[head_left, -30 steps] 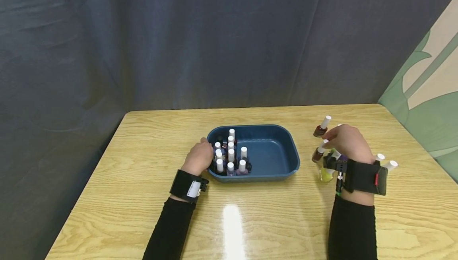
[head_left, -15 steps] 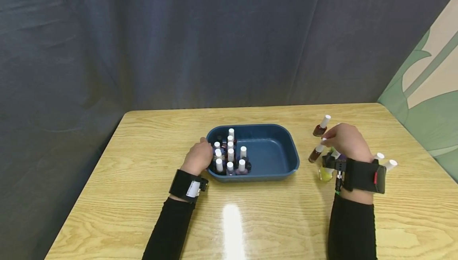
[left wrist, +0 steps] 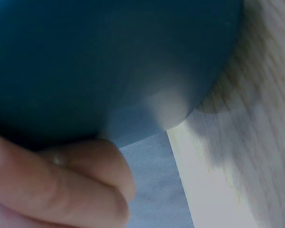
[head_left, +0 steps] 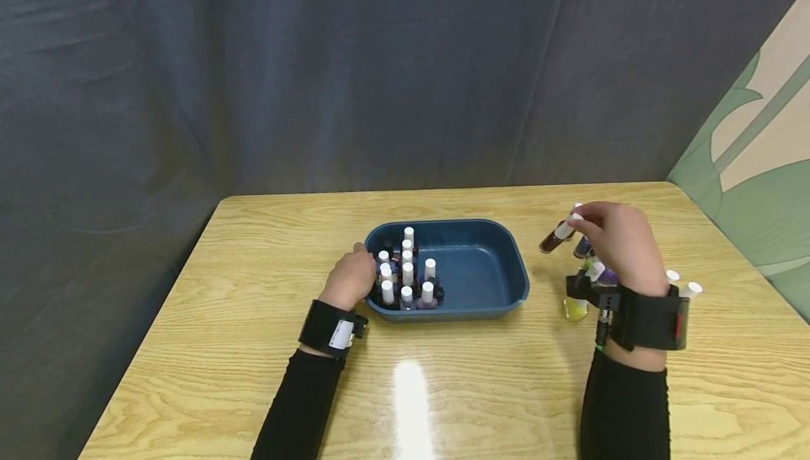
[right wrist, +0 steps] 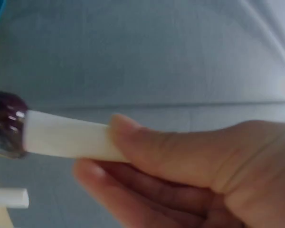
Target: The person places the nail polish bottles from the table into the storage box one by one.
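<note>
My right hand [head_left: 623,245] pinches a dark red nail polish bottle [head_left: 550,243] by its white cap, between thumb and fingers. The bottle is tilted, its glass end pointing left and down, and looks lifted off the table. In the right wrist view, the white cap [right wrist: 71,137] lies between thumb and fingertips. At the left end of a blue tray [head_left: 484,273], my left hand [head_left: 349,278] grips the wall; the left wrist view has curled fingers [left wrist: 85,175] against the tray's outside. Several white-capped nail polish bottles [head_left: 408,273] stand in the tray's left part.
Behind the held bottle another dark red one is partly hidden. Near my right wrist are a yellow bottle [head_left: 575,309], a purple bottle [head_left: 607,277] and a dark blue bottle [head_left: 582,247]. White caps [head_left: 692,290] show right of the wrist. A dark curtain [head_left: 405,73] hangs behind the table.
My right hand has raised the dark red nail polish bottle from among the others, moving it away from me and tilting it further. The left hand and tray have stayed in place.
</note>
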The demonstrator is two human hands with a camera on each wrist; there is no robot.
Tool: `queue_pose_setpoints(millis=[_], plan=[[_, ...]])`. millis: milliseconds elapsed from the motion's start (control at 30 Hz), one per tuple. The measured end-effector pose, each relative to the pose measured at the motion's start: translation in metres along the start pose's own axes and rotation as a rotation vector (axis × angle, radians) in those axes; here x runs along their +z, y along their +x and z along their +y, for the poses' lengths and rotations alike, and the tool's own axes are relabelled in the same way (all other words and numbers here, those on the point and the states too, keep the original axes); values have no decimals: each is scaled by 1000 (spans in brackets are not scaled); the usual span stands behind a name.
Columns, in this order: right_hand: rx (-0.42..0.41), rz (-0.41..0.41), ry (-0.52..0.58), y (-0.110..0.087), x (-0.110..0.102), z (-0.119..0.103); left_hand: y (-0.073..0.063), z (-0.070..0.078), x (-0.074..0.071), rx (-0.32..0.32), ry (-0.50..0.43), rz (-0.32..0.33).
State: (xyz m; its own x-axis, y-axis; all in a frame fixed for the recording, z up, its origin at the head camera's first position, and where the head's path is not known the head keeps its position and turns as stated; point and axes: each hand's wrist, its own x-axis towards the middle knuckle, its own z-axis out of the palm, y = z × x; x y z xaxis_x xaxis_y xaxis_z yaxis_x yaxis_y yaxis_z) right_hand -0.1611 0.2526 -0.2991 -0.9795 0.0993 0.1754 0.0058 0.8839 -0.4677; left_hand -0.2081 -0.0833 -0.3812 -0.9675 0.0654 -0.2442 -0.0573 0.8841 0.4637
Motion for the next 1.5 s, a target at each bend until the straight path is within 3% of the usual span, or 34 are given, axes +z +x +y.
queue_pose_setpoints(millis=[267,533,833,1500], plan=[[-61,180,103,-7,3,-35,-1,0,0,3,-1,-1],[-177,296,154,-16,16,-71,-1,-1,0,21,18,9],[-323,196,117,-21,49,-107,1,-1,-1,14,17,7],[-344,158,38,-19,74,-113,1,-1,1,1,21,7]])
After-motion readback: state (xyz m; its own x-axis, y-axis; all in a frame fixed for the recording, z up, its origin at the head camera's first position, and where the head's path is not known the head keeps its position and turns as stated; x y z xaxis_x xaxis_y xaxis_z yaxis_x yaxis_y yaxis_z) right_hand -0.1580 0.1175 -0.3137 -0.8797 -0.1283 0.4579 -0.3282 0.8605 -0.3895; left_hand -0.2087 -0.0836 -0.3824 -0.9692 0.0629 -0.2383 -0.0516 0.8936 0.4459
